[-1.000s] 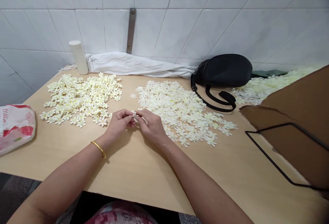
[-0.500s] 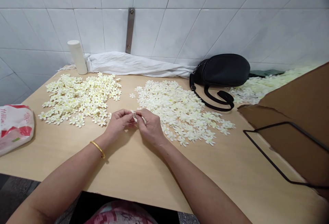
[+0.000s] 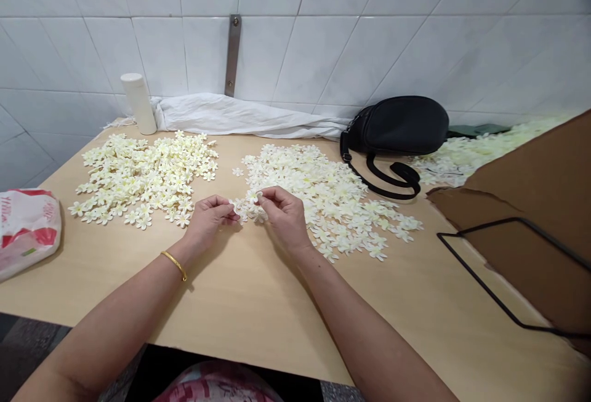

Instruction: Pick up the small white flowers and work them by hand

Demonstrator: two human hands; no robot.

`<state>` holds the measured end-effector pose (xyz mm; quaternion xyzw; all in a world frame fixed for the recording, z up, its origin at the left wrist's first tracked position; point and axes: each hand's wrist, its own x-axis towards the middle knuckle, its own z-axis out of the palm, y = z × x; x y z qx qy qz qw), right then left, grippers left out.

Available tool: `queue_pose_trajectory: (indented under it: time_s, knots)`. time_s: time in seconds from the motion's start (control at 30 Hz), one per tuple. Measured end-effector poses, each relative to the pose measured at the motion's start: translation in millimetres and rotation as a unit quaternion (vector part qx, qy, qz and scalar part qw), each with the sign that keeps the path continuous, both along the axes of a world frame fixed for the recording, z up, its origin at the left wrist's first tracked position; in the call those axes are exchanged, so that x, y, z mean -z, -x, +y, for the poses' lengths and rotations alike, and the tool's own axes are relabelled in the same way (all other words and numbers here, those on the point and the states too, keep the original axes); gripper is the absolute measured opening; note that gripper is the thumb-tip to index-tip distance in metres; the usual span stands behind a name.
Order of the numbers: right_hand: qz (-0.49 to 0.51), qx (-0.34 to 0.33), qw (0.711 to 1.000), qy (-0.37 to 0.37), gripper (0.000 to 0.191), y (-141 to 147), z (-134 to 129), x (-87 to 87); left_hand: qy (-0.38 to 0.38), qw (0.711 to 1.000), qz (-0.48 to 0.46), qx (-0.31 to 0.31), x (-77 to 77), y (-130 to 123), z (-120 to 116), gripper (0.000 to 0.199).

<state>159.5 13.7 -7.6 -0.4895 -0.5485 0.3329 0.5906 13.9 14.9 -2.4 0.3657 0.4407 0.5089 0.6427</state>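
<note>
Two piles of small cream flowers lie on the wooden table: a yellower left pile (image 3: 143, 174) and a whiter right pile (image 3: 318, 186). Between them, my left hand (image 3: 213, 214) pinches a small white flower piece at its fingertips; its exact shape is partly hidden. My right hand (image 3: 284, 214), a little apart from the left, holds a white flower (image 3: 252, 197) between thumb and index finger at the near left edge of the right pile. A gold bangle (image 3: 174, 265) circles my left wrist.
A white bottle (image 3: 139, 103) and a rolled white cloth (image 3: 231, 114) stand along the tiled wall. Behind the right pile lies a black bag (image 3: 401, 125) with its strap. A cardboard box (image 3: 530, 223) with a black wire frame is at right, a red-and-white packet (image 3: 30, 229) at left.
My hands, which were together at the fingertips, have parted. The right hand has moved right and slightly away from me, and a flower now shows at its fingertips.
</note>
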Motion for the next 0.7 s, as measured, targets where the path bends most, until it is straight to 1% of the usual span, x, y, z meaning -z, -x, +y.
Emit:
queue_pose_trajectory:
  time_s: [0.1,0.2,0.3,0.47,0.57,0.7]
  knots:
    - [0.017,-0.050,0.999,0.013,0.009,1.8,-1.7,-0.3,-0.001,1.000,-0.015,0.007,-1.0,0.0,0.0,0.013]
    - [0.043,-0.081,0.995,0.045,0.010,3.5,-2.9,-0.2,-0.001,1.000,0.000,-0.005,-4.5,-0.1,-1.3,0.012]
    - [0.058,-0.083,0.993,0.060,0.011,3.8,-2.6,0.3,-0.003,1.000,0.009,-0.016,-6.4,0.6,-1.6,0.015]
    - [0.054,-0.072,0.994,0.064,0.013,3.6,-1.5,1.9,-0.013,1.000,-0.004,0.024,-3.3,0.6,-0.4,0.014]
    - [0.050,-0.073,0.994,0.058,0.013,3.0,-1.1,3.2,-0.030,0.999,0.030,0.020,-1.9,0.3,-0.2,0.014]
    - [0.044,-0.081,0.995,0.043,0.011,1.4,-0.6,5.0,-0.073,0.989,0.129,0.020,-2.8,2.0,-0.3,0.016]
